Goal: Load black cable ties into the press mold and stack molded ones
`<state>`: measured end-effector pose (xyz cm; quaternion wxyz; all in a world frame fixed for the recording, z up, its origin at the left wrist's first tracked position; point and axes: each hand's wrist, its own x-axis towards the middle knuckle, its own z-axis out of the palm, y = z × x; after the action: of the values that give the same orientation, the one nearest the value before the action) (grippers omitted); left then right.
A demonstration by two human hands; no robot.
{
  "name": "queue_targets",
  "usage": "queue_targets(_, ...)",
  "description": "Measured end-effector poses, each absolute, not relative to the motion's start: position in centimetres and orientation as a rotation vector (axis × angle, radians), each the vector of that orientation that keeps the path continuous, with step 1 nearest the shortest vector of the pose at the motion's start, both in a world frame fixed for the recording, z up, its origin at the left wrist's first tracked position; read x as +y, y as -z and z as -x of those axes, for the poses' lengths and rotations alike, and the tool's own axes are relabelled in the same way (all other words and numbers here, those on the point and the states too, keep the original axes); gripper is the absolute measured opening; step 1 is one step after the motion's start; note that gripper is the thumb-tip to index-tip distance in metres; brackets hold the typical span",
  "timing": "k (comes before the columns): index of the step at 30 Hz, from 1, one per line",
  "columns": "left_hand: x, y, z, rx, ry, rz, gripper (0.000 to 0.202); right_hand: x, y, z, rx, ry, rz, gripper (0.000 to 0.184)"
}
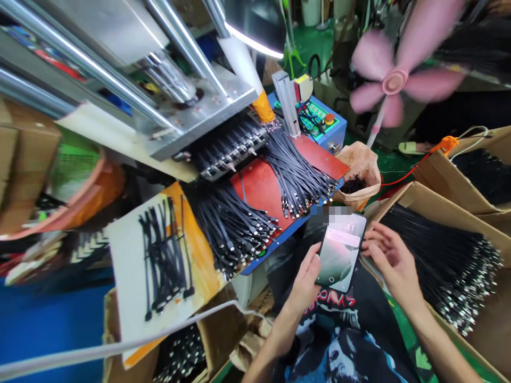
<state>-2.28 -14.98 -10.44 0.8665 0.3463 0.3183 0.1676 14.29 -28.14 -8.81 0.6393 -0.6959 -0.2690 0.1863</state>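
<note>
My left hand [308, 272] is closed around the lower left side of a smartphone [338, 258]. The phone's lit screen faces me above my lap and shows a clock, partly blurred out. Just off the phone's right edge is my right hand [388, 254], its fingers loosely bent and apart with nothing in them. Beyond the phone, black cables with metal plugs lie in two bunches, one bunch [235, 229] at the table's front edge and another bunch [297, 175] on the red work surface [257, 186].
A metal press [199, 122] holds a row of cable ends. Left of it, a board [128, 266] carries short black cables. Boxes of cables [439, 260] stand at right. A pink fan [395, 80], a blue control box [333, 127] and a bag [371, 173] stand behind.
</note>
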Motion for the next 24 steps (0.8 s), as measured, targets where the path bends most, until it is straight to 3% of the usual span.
queue_targets(2, -15.6, 10.1, 2.2, 0.663, -0.385, -0.731, 0.059, -28.2, 9.3, -11.4, -0.495, -0.419, 1.584, 0.037)
queue_targets(5, -16.0, 9.6, 2.2, 0.664, -0.396, -0.763, 0.058, -28.2, 9.1, -9.2, -0.499, -0.346, 1.641, 0.031)
queue_targets(24, -16.5, 8.2, 2.5, 0.577, -0.35, -0.749, 0.06, -28.6, 9.2, -10.1, -0.65, -0.139, 1.691, 0.027)
